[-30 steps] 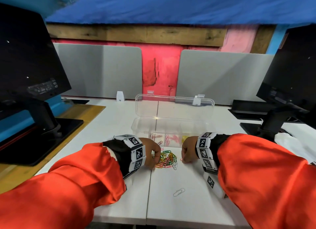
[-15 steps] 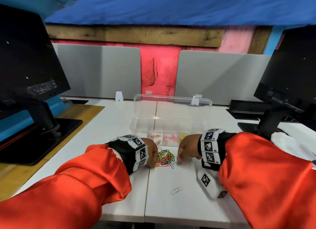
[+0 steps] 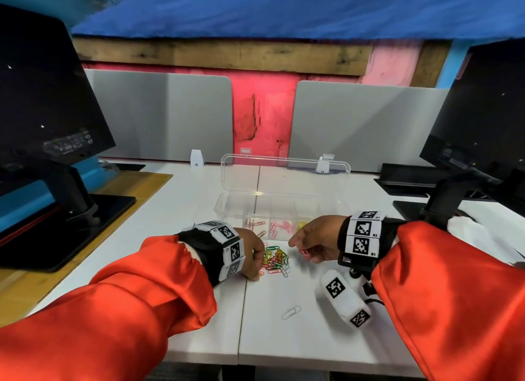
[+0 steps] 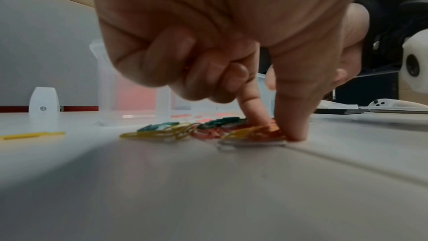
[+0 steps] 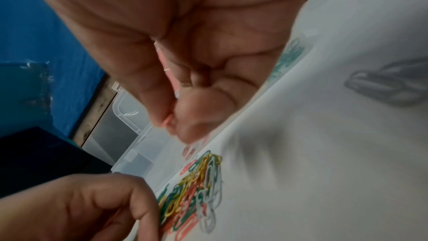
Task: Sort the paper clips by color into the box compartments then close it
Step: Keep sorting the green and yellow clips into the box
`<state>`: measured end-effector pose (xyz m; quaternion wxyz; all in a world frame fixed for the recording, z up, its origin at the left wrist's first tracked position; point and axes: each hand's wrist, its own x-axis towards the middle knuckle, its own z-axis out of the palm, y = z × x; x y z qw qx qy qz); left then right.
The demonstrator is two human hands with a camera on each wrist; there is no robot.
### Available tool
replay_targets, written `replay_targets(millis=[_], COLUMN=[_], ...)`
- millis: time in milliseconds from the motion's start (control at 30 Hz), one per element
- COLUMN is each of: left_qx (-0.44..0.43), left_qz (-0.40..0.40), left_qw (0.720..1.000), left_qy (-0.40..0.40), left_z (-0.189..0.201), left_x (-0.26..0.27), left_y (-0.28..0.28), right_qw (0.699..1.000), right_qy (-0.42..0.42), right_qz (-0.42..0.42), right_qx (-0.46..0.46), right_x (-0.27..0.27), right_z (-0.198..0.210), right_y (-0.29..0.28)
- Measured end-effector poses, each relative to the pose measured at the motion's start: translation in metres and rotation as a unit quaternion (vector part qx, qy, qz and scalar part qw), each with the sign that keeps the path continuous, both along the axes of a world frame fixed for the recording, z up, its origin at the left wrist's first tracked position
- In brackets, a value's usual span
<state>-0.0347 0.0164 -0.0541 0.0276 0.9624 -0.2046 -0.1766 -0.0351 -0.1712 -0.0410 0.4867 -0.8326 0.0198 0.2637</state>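
Pink clip (image 3: 305,252) pinched in right hand (image 3: 315,238), raised just short of box (image 3: 227,207). Left hand (image 3: 250,255): forefinger and thumb pressed onto mixed pile (image 3: 277,262) on counter (image 3: 284,341); whether they grip one, cannot tell. Risk: thin wire slips, or lands in wrong compartment. Dividers hard to see through clear plastic.

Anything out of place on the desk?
One white paper clip lies alone on the table, nearer the person than the mixed pile. Nothing else stands out.
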Motion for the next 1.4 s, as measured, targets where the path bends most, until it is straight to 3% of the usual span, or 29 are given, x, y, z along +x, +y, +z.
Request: replay_targets(millis=[200,333,433,500,633,733,933,1033,1233,1400], left_qx=[0.018,0.021,0.005,-0.003,0.011,0.026,-0.043,-0.084,-0.219,-0.315], left_qz=[0.000,0.005,0.011,0.012,0.005,0.000,0.032,0.061,0.175,0.271], left_qw=[1.000,1.000,0.999,0.998,0.995,0.998,0.998,0.994,0.959,0.903], left_qy=[0.004,0.000,0.040,0.061,0.100,0.061,-0.030,-0.026,0.043,0.106], left_z=[-0.001,-0.002,0.001,0.003,0.006,0.006,0.006,0.016,0.027,0.033], left_x=[0.000,-0.001,0.000,0.001,0.001,-0.002,-0.005,-0.005,-0.010,-0.014], left_y=[-0.002,-0.003,-0.001,0.001,0.000,-0.003,0.000,0.003,0.011,0.016], right_qw=[0.997,0.991,0.947,0.927,0.899,0.883,0.829,0.823,0.838,0.820], right_qy=[0.056,0.022,-0.048,-0.071,-0.106,-0.130,-0.137,-0.147,-0.141,-0.145], right_qz=[-0.042,0.049,0.189,0.230,0.268,0.267,0.310,0.314,0.315,0.331], right_qx=[0.012,-0.125,-0.256,-0.288,-0.329,-0.363,-0.445,-0.451,-0.422,-0.445], right_x=[-0.005,-0.007,-0.013,-0.014,-0.010,-0.006,-0.013,-0.011,-0.004,-0.009], right_z=[-0.003,0.003,0.013,0.015,0.008,0.001,0.002,0.002,0.003,0.003], right_y=[0.010,0.024,0.032,0.036,0.045,0.050,0.059,0.062,0.060,0.059])
